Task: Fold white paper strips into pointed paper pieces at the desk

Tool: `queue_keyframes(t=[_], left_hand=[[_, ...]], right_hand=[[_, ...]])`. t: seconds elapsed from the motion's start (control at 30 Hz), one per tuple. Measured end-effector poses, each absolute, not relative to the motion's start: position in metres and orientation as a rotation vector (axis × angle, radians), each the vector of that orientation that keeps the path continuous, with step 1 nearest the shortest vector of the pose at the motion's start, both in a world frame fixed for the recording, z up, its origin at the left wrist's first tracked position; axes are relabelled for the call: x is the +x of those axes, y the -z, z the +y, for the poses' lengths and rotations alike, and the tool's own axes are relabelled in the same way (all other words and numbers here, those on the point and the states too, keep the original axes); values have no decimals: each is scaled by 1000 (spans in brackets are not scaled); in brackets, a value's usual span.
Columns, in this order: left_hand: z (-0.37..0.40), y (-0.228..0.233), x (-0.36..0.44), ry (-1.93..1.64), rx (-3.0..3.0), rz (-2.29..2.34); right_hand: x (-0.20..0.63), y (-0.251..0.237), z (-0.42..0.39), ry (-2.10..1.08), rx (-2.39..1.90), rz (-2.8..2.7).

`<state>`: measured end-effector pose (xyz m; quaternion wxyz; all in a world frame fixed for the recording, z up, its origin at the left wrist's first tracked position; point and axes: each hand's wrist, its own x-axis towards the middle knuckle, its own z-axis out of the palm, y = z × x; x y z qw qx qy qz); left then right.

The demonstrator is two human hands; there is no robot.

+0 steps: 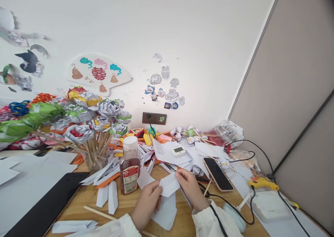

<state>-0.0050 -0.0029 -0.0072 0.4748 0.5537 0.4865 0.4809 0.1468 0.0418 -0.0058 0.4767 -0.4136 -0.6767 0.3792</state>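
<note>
Squarely between both hands (167, 195), paper (169, 184).

Matt white paper piece (169, 184), smooth wooden table (125, 204), glossy plastic bottle (129, 165), glossy-screened phone (217, 173)

Both hands are bare, with no gloves, rings or watch to see. The left hand (146, 204) comes out of a white sleeve (118, 227) with a soft cuff. The right hand (191, 188) has a cream-white sleeve (208, 219) with a gathered, slightly puffy cuff. A thin black cable (216, 219) crosses this right sleeve.
</note>
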Motion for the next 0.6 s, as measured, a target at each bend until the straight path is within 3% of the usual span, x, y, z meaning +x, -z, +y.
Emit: queue_keyframes(t=[0.37,0.6], left_hand=[[10,10,-10,-1246,1059,1000],[9,7,-10,-1270,916,835]], right_hand=[[145,4,39,-1280,-952,-1516],[144,-2,36,-1298,-916,-1439]])
